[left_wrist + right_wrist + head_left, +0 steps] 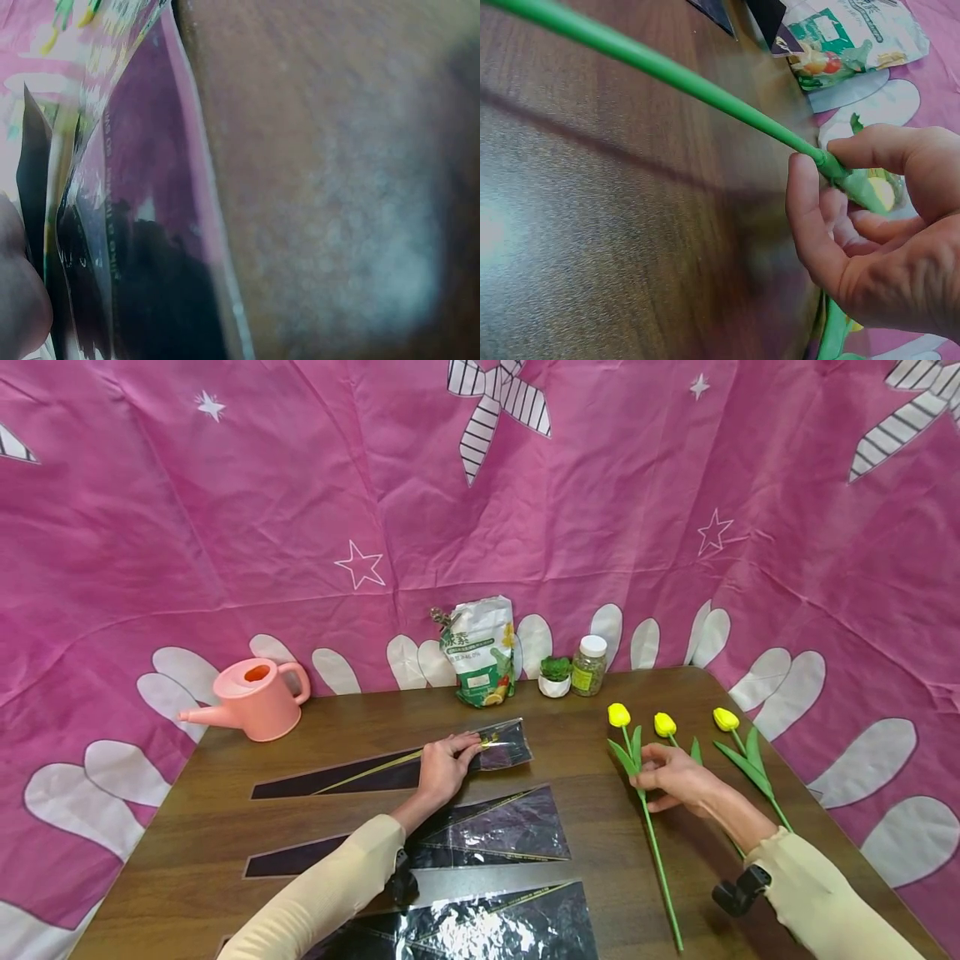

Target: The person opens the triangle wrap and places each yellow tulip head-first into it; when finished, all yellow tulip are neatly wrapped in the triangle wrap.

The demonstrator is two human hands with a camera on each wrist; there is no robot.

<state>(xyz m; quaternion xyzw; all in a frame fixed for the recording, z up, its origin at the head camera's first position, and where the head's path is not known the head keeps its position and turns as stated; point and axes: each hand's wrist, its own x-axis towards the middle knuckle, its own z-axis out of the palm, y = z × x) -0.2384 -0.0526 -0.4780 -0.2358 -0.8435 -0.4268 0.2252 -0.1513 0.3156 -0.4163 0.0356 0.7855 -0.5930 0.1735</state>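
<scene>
My left hand lies with straight fingers on the wide end of a black and clear cone-shaped flower sleeve, near its gold strip. The left wrist view shows that sleeve close up on the wooden table, with a fingertip at its edge. My right hand pinches the green stem of the leftmost yellow tulip, between thumb and fingers, just below the leaves. The flower lies flat on the table. Two more yellow tulips lie to its right.
Two more sleeves lie nearer me. A pink watering can stands at the back left. A printed bag, a small potted plant and a jar stand along the back edge. Pink cloth hangs behind the table.
</scene>
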